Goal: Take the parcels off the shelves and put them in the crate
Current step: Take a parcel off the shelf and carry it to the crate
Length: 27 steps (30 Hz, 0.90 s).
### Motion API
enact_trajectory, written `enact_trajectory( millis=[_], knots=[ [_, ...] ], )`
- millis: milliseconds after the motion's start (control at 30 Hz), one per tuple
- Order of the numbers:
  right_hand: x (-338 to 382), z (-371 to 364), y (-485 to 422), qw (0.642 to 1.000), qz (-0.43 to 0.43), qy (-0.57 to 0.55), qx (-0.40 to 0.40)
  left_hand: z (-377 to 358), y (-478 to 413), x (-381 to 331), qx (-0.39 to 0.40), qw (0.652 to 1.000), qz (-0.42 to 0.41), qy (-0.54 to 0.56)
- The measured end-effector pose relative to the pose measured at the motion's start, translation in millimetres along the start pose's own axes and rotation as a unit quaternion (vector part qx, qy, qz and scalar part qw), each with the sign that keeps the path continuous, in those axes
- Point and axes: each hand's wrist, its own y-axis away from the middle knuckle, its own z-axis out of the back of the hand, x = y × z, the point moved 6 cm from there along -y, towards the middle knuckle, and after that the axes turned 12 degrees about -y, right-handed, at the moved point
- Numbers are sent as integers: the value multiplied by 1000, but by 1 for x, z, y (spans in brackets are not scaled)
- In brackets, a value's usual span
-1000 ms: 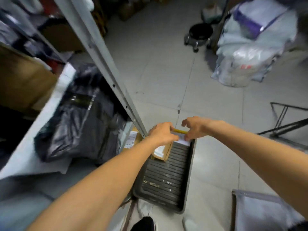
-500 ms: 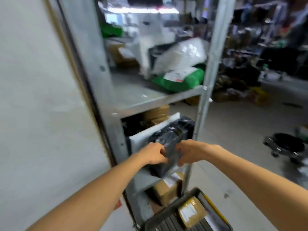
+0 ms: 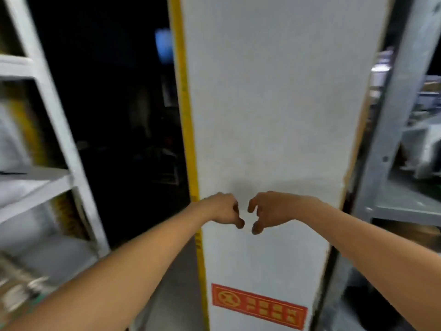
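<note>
My left hand (image 3: 224, 210) and my right hand (image 3: 265, 210) hover side by side in front of a white pillar (image 3: 269, 111), fingers curled loosely, nothing in either. A small gap separates them. No crate is in view. Blurred pale parcels (image 3: 12, 142) lie on the metal shelf rack (image 3: 57, 130) at the left. Another metal shelf rack (image 3: 396, 111) stands at the right with a whitish parcel (image 3: 422, 149) on it.
The white pillar has a yellow edge strip (image 3: 188, 144) and a red sign (image 3: 259, 305) low down. A dark gap (image 3: 124, 115) opens between the left rack and the pillar. The picture is blurred by motion.
The view has swung left, away from the shelf with the black parcel and the crate. My hands, which were on the black parcel, are now empty before the pillar.
</note>
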Motion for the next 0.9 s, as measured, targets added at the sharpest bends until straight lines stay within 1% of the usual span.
enact_trajectory(
  millis=[133,233,333,433,567,667,733,900],
  knots=[
    [130,10,-22,992,128,22,-1,45,73,105,-55,993,105,5],
    [228,12,-31,976,216,24,-8,72,137,175,-69,978,197,8],
    [318,10,-32,957,290,18,-4,100,211,232,-101,954,282,-4],
    [401,7,-19,927,373,37,-9,123,293,275,-135,916,377,-18],
    [500,7,17,872,478,105,-25,145,409,308,-182,853,488,-42],
    [562,10,58,827,551,103,-33,153,491,313,-191,800,566,-65],
    [596,6,86,797,595,102,-33,155,538,311,-194,768,607,-62],
    [662,-15,148,736,670,93,-25,154,625,295,-193,717,666,-65]
  ],
)
